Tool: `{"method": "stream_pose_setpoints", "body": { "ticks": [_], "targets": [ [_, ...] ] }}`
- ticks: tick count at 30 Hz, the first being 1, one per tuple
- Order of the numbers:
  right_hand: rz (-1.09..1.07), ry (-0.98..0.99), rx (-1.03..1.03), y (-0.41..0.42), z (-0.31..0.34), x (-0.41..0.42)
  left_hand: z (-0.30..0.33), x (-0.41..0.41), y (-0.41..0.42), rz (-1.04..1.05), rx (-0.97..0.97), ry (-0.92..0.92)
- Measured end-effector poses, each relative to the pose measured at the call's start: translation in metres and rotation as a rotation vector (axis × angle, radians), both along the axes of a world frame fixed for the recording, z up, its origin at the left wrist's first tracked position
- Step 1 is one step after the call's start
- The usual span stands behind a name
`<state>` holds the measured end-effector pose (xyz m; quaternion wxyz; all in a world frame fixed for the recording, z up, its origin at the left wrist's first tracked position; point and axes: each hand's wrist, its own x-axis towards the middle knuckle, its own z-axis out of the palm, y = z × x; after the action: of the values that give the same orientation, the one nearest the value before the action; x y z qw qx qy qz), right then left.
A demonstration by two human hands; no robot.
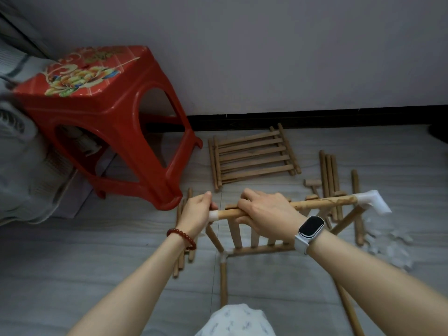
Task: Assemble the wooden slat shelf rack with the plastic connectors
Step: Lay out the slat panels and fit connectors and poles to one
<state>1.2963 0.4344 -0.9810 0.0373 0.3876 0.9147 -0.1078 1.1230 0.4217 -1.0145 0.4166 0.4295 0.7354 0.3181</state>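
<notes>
Your right hand (pixel 264 212) wraps over the round wooden top rail (pixel 322 203) of the half-built rack, fingers curled tight around it, while your left hand (pixel 197 210) grips the translucent white plastic connector (pixel 214 215) capping the rail's left end, fingers clamped on it. At the rail's far right end sits another milky, angled plastic connector (pixel 372 201). Below the rail, flat slats run down to a lower bar that meets a third white joint (pixel 225 254). Beyond the rail, a finished slat panel (pixel 254 154) lies flat on the pale wood-grain floor (pixel 97 263), with loose round dowels (pixel 328 175) to its right. Left of the rail stands a glossy red plastic stool (pixel 109 112) with a flower-printed seat.
</notes>
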Motion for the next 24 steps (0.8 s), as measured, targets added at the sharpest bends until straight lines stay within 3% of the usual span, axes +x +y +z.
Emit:
{"method": "stream_pose_setpoints", "body": {
  "ticks": [9, 12, 18, 21, 24],
  "targets": [
    [-0.023, -0.026, 0.114, 0.0, -0.01, -0.003, -0.01, 0.006, 0.015, 0.073, 0.05, -0.16],
    [-0.013, -0.027, 0.125, 0.009, -0.013, -0.005, -0.004, 0.007, 0.022, 0.018, 0.064, -0.111],
    [-0.19, 0.03, 0.254, 0.054, -0.034, -0.01, 0.005, 0.009, 0.046, 0.334, 0.415, -0.099],
    [-0.28, 0.019, 0.214, 0.07, -0.044, 0.0, -0.016, 0.023, 0.032, 0.084, 0.307, -0.08],
    [-0.272, 0.032, 0.225, 0.075, -0.051, 0.01, -0.053, 0.016, 0.045, 0.014, 0.128, -0.073]
  ]
}}
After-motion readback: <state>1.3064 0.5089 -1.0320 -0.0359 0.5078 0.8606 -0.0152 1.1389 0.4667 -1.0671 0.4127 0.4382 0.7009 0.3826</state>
